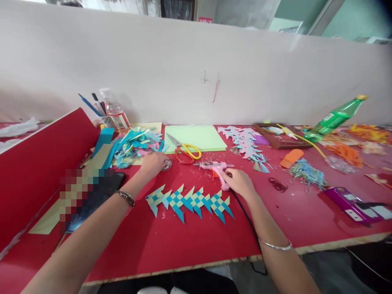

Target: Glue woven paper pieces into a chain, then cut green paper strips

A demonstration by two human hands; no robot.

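Observation:
My left hand [154, 164] reaches down at a small round dish [167, 164] of tiny pieces, its fingers bent together; what they pinch, if anything, is hidden. My right hand [239, 182] is closed round the handle of a pink hot glue gun [218, 166], whose nozzle points left. Between my forearms lies a row of woven paper fish [197, 201] in teal and pale yellow, joined end to end. Scissors [187, 152] with a red and a yellow handle rest just behind the dish, blades toward the back left.
Pale green sheets [196, 136] and a heap of cut paper strips [134, 143] lie at the back. Pink woven fish [245, 141] lie right of the sheets. A purple power strip [347, 204], a tilted green bottle [335, 118] and a black phone [98, 200] are farther out. The gun's cord [249, 220] crosses the front edge.

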